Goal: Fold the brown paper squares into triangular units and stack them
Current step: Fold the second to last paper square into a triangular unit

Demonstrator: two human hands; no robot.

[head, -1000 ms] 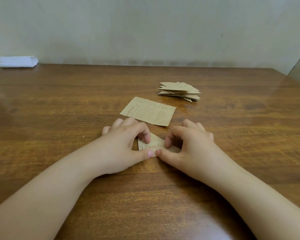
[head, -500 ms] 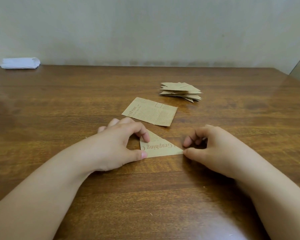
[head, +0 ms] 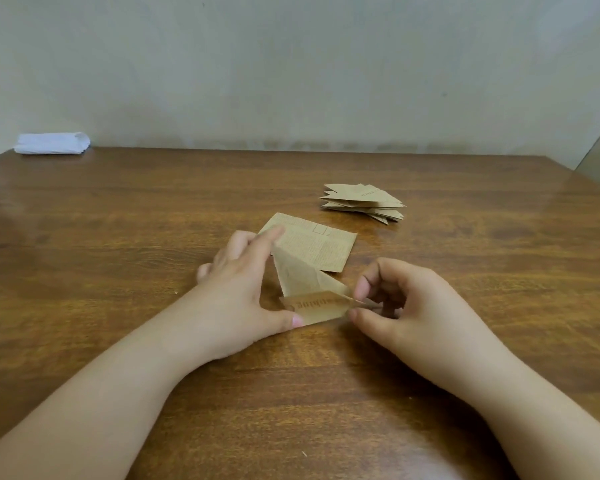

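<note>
- The paper you are folding [head: 309, 292] no longer lies as a flat triangle, as it did half a second ago: its near flap, the one with the printed lettering, now stands lifted and turned back off the wooden table [head: 118, 237], just this side of the flat printed sheet [head: 321, 247].
- Your right hand [head: 406, 306] has come back in from the side and now pinches the right tip of that flap between thumb and curled fingers.
- Your left hand [head: 243, 289] has opened out. Its thumb presses the paper's near-left corner to the table, while its straight fingers reach up to the flat sheet's left corner; whether they touch it, you cannot tell from here.
- My reading is that you have reopened or begun a second fold, so this unit is mid-fold, not finished.
- The stack of finished triangles [head: 364, 202] sits beyond the flat sheet and to its right, well apart from both hands, and looks untouched.
- One flat sheet remains to fold after this one.
- A white bundle [head: 52, 143] lies far left of the flat sheet, by the wall.
</note>
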